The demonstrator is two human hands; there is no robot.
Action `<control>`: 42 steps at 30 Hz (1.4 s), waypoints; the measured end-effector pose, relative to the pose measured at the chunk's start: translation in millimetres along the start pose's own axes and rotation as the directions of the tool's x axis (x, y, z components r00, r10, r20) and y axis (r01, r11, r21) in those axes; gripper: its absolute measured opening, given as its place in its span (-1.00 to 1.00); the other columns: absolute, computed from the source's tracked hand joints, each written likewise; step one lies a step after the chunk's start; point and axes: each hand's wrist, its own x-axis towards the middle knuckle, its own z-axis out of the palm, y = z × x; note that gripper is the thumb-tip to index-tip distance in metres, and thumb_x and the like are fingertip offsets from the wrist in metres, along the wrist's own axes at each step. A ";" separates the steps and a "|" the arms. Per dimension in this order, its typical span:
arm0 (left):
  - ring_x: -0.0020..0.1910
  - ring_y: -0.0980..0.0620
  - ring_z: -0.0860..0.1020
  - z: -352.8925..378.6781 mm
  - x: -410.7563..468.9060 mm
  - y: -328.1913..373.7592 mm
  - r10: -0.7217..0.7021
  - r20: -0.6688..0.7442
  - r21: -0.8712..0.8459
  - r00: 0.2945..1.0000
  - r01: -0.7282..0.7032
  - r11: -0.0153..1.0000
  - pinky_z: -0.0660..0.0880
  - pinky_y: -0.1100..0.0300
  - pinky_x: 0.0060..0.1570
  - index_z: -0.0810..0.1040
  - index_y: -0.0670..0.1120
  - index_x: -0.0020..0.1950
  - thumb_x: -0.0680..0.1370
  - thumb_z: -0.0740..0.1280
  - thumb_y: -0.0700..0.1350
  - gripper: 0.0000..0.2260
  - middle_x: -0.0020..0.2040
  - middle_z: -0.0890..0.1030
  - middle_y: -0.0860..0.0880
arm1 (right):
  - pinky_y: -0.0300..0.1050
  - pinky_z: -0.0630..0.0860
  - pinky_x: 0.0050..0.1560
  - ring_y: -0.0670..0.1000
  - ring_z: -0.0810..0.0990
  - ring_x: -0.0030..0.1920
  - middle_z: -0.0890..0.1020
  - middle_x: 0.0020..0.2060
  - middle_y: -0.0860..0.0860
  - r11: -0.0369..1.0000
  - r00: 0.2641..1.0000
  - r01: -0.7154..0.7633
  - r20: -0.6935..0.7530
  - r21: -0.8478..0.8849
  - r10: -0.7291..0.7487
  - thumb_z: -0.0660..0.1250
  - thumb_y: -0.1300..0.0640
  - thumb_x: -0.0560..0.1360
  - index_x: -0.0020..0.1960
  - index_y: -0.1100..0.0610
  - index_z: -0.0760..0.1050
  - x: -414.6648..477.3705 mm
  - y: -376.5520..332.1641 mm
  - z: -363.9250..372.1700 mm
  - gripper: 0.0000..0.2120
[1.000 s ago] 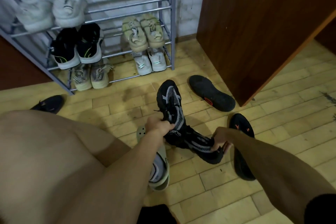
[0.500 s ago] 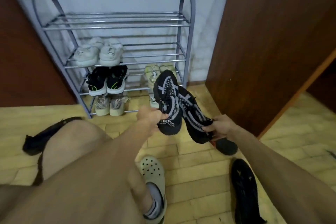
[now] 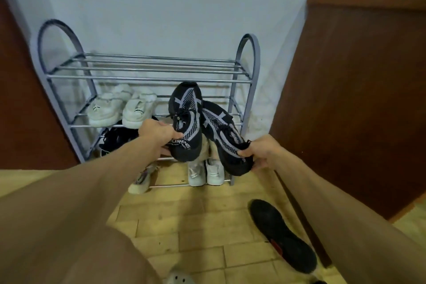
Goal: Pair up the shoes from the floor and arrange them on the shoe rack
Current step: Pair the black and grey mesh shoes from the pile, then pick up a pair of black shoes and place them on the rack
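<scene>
I hold a pair of black knit shoes with grey stripes in front of the grey metal shoe rack [image 3: 251, 57]. My left hand [image 3: 159, 132] grips the heel of the left shoe [image 3: 185, 120], toe pointing up. My right hand [image 3: 262, 152] grips the heel of the right shoe [image 3: 221, 131], which leans toward the first. Both shoes hang in the air before the rack's right half, at the level of the second shelf. The top shelf is bare. A white pair [image 3: 122, 108] sits on the second shelf at the left.
A black pair [image 3: 115, 138] sits under the white one. White sneakers [image 3: 205, 172] and a pale shoe [image 3: 140, 182] stand on the bottom shelf. A black shoe [image 3: 281, 235] lies sole-up on the wooden floor at the right. Brown wooden panels [image 3: 359, 99] flank the rack.
I have lifted both black shoes off the floor and carried them up and forward to the rack. The view has risen, so the rack's top shelf now shows.
</scene>
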 end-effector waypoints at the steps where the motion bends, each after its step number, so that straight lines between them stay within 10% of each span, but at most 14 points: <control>1: -0.29 -0.08 0.56 2.3 10.9 2.9 -0.009 -0.007 -0.019 1.000 0.009 1.000 0.55 0.06 -0.49 0.52 -0.16 -0.18 0.34 0.53 -0.33 -0.78 -0.21 0.58 -0.12 | 0.11 0.66 -0.23 0.25 0.64 0.02 0.63 0.05 0.22 1.000 1.000 -0.010 -0.007 -0.019 0.010 0.52 0.31 0.35 0.08 0.30 0.51 11.7 -6.9 2.8 -0.65; 10: -0.61 -0.04 0.60 25.8 95.8 21.8 -0.036 0.033 -0.100 0.999 0.039 0.994 0.49 0.10 -0.65 0.50 -0.19 -0.17 0.39 0.46 -0.33 -0.84 -0.36 0.61 -0.12 | 0.21 0.65 -0.16 0.24 0.63 0.05 0.62 0.07 0.19 0.988 0.997 0.036 -0.078 0.149 -0.025 0.51 0.28 0.37 0.07 0.24 0.47 102.1 -55.6 24.2 -0.67; 33: 0.06 -0.16 0.57 70.2 150.8 13.3 0.054 0.119 0.171 0.991 -0.074 0.983 0.55 -0.05 0.11 0.54 -0.29 0.17 0.55 0.33 0.00 -0.62 0.13 0.60 -0.20 | 0.08 0.67 -0.13 0.15 0.65 -0.16 0.54 -0.21 0.07 0.991 0.980 0.107 -0.177 0.076 -0.092 0.34 -0.02 0.53 -0.20 0.13 0.37 152.2 -62.9 36.0 -0.73; 42: -0.03 -0.08 0.54 62.0 64.7 22.3 0.261 0.064 0.229 0.963 -0.269 0.936 0.49 0.04 -0.01 0.55 -0.20 0.10 0.54 0.28 -0.09 -0.77 0.01 0.56 -0.15 | 0.04 0.63 0.00 0.08 0.63 0.00 0.57 0.06 0.04 0.950 0.962 0.231 -0.095 -0.212 -0.255 0.26 0.13 0.57 0.31 0.13 0.47 88.2 -14.2 15.6 -0.68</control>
